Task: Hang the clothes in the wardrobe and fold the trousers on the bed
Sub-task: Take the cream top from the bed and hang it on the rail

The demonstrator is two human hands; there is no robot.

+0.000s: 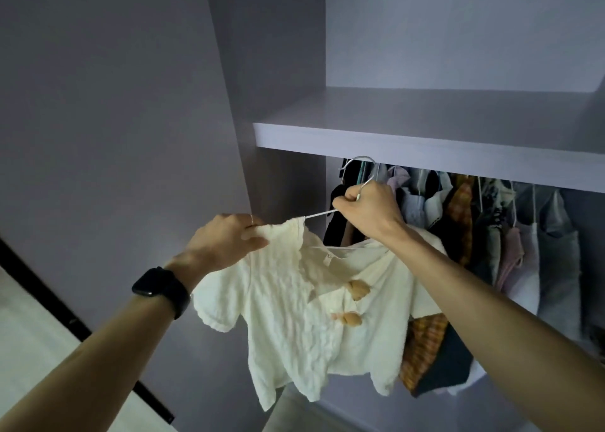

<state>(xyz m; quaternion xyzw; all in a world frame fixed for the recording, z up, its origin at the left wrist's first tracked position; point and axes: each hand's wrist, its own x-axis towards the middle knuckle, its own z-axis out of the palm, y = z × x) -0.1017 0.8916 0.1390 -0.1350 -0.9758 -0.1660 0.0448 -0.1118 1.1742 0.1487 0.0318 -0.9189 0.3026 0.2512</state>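
home bedroom | built-in wardrobe (229,71) | shelf (425,146) over hanging clothes (491,228)

The right hand (366,208) hides part of the hanger (319,214); hanging clothes (523,241) run off-frame

cream blouse (288,326), right hand (366,208) gripping hanger (320,214) (white)
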